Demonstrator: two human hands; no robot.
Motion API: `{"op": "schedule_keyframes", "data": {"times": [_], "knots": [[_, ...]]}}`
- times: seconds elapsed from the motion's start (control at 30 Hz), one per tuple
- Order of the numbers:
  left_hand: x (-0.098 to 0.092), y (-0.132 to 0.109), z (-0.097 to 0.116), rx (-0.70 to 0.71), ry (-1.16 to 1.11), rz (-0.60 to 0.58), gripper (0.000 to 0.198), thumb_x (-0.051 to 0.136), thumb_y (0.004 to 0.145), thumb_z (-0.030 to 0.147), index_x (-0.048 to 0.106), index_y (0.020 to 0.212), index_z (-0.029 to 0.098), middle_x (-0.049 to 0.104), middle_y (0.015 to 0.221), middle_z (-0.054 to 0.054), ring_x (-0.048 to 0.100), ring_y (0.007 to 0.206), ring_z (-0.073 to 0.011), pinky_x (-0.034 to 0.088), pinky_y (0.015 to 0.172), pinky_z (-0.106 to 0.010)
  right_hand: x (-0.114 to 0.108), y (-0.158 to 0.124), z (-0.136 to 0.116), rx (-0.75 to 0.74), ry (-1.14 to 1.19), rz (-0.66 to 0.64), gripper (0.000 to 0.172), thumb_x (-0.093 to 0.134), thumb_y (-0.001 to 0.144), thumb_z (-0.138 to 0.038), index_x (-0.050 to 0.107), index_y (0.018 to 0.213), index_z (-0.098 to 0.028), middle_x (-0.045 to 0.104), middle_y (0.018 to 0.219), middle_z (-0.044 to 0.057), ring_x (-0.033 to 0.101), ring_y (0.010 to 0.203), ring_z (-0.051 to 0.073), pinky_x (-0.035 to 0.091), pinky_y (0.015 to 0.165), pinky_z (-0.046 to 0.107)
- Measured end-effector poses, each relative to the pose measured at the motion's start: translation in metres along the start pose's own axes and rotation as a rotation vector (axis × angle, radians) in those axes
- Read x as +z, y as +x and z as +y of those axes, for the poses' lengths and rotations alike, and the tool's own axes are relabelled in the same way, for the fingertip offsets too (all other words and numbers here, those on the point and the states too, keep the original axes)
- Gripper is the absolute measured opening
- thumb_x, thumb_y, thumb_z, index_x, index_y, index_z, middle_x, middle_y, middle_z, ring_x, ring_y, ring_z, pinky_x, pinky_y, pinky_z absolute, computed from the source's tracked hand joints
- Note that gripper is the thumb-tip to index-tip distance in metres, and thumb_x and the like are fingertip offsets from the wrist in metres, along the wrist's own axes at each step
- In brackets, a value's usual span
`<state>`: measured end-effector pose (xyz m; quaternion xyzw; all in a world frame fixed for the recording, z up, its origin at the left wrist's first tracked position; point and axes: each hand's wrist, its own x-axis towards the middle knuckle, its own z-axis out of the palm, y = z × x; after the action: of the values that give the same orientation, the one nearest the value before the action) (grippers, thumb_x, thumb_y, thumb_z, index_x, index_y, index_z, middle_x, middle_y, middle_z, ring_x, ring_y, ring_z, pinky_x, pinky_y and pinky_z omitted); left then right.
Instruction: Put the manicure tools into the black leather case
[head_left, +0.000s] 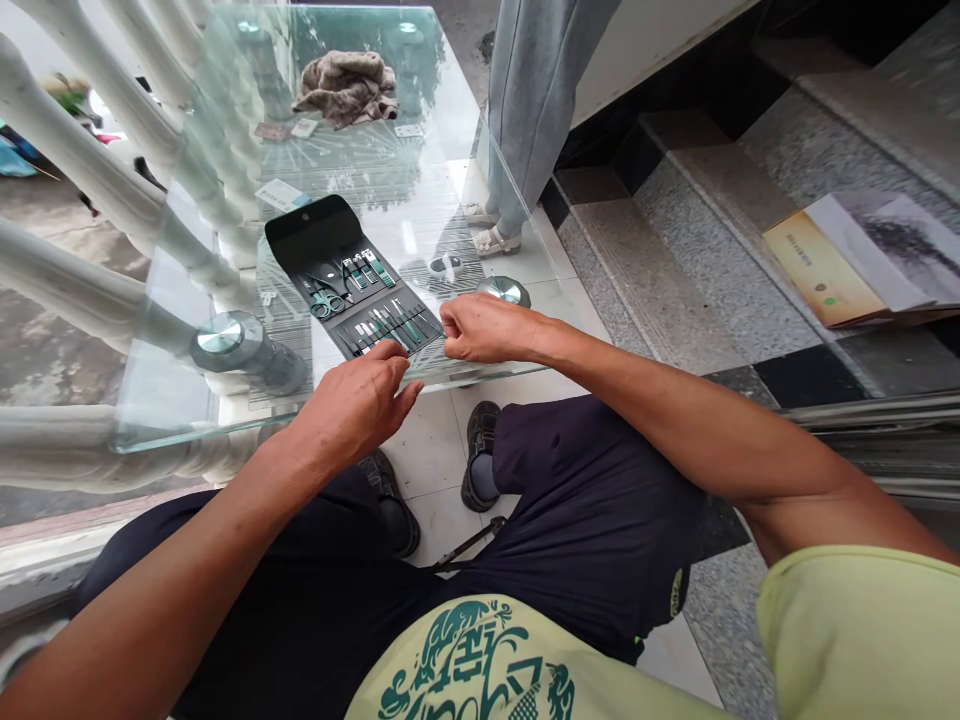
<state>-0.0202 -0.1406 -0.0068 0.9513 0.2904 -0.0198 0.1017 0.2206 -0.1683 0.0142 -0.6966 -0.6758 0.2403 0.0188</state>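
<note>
A black manicure kit case [306,238] lies unfolded on the glass table. In its upper half sit green-handled scissors [327,303] and several nail clippers [365,270]. A row of slim metal tools [390,322] fills the slots of its lower half. My left hand [360,400] is at the case's near edge, fingers bent over it and thumb held apart; nothing shows in its grasp. At the near right corner of the case, my right hand [484,328] is closed, thumb and finger pinching that corner. Its inner fingertips are partly hidden.
A crumpled brown cloth [349,88] lies toward the far end of the glass table [420,215]. A person in grey trousers [529,100] stands at the table's right side. Stone steps [675,240] rise on the right, with a cardboard box [817,260] on them. White balusters [97,180] line the left.
</note>
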Motion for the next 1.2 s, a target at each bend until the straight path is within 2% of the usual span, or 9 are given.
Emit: {"op": "schedule_keyframes", "data": {"times": [0.17, 0.43, 0.67, 0.8, 0.97, 1.1, 1.2], "knots": [[-0.001, -0.001, 0.002, 0.005, 0.022, -0.001, 0.037, 0.054, 0.118, 0.04, 0.083, 0.117, 0.016, 0.076, 0.146, -0.016, 0.084, 0.102, -0.0308, 0.063, 0.081, -0.041, -0.001, 0.002, -0.002, 0.025, -0.026, -0.01, 0.01, 0.077, 0.09, -0.019, 0.068, 0.087, -0.023, 0.076, 0.093, 0.009, 0.067, 0.089, 0.025, 0.037, 0.07, 0.034], [-0.002, 0.0, 0.001, 0.013, 0.009, 0.012, 0.038, 0.054, 0.118, 0.039, 0.084, 0.115, 0.016, 0.077, 0.145, -0.016, 0.084, 0.103, -0.031, 0.064, 0.081, -0.04, -0.001, 0.005, -0.009, 0.073, -0.043, -0.006, 0.001, 0.077, 0.089, -0.021, 0.076, 0.089, -0.022, 0.078, 0.092, 0.012, 0.07, 0.09, 0.028, 0.04, 0.069, 0.037], [-0.002, 0.002, -0.002, 0.026, -0.007, 0.018, 0.036, 0.057, 0.116, 0.038, 0.086, 0.109, 0.018, 0.082, 0.137, -0.015, 0.084, 0.103, -0.0312, 0.064, 0.084, -0.04, 0.003, 0.008, -0.01, 0.1, -0.022, 0.028, 0.008, 0.079, 0.089, -0.023, 0.074, 0.083, -0.021, 0.077, 0.086, 0.012, 0.07, 0.083, 0.027, 0.04, 0.066, 0.037], [-0.003, 0.004, -0.005, 0.041, -0.017, 0.02, 0.036, 0.057, 0.114, 0.038, 0.087, 0.107, 0.018, 0.083, 0.135, -0.015, 0.085, 0.101, -0.0322, 0.065, 0.085, -0.042, 0.006, 0.006, -0.013, 0.078, -0.029, 0.041, 0.004, 0.075, 0.091, -0.02, 0.077, 0.088, -0.02, 0.079, 0.09, 0.014, 0.072, 0.085, 0.028, 0.042, 0.068, 0.036], [-0.002, 0.006, -0.009, 0.065, -0.03, 0.029, 0.034, 0.058, 0.113, 0.035, 0.086, 0.107, 0.017, 0.083, 0.135, -0.015, 0.085, 0.103, -0.0325, 0.065, 0.088, -0.043, 0.019, 0.001, -0.017, 0.057, -0.117, 0.1, 0.014, 0.067, 0.096, -0.014, 0.08, 0.1, -0.016, 0.082, 0.1, 0.019, 0.075, 0.093, 0.03, 0.045, 0.074, 0.037], [0.002, 0.009, -0.014, 0.117, -0.084, 0.081, 0.028, 0.063, 0.108, 0.033, 0.085, 0.102, 0.018, 0.084, 0.124, -0.015, 0.084, 0.1, -0.0308, 0.065, 0.089, -0.041, 0.028, -0.004, -0.017, 0.007, -0.152, 0.186, 0.021, 0.062, 0.1, -0.01, 0.079, 0.111, -0.013, 0.082, 0.109, 0.019, 0.075, 0.1, 0.029, 0.046, 0.081, 0.035], [0.005, 0.012, -0.019, 0.149, -0.155, 0.126, 0.02, 0.07, 0.103, 0.032, 0.085, 0.098, 0.019, 0.083, 0.113, -0.014, 0.083, 0.096, -0.0287, 0.065, 0.089, -0.038, 0.027, -0.003, -0.016, 0.018, -0.091, 0.17, 0.016, 0.063, 0.1, -0.012, 0.079, 0.103, -0.014, 0.081, 0.102, 0.017, 0.073, 0.094, 0.027, 0.044, 0.076, 0.034]]}}
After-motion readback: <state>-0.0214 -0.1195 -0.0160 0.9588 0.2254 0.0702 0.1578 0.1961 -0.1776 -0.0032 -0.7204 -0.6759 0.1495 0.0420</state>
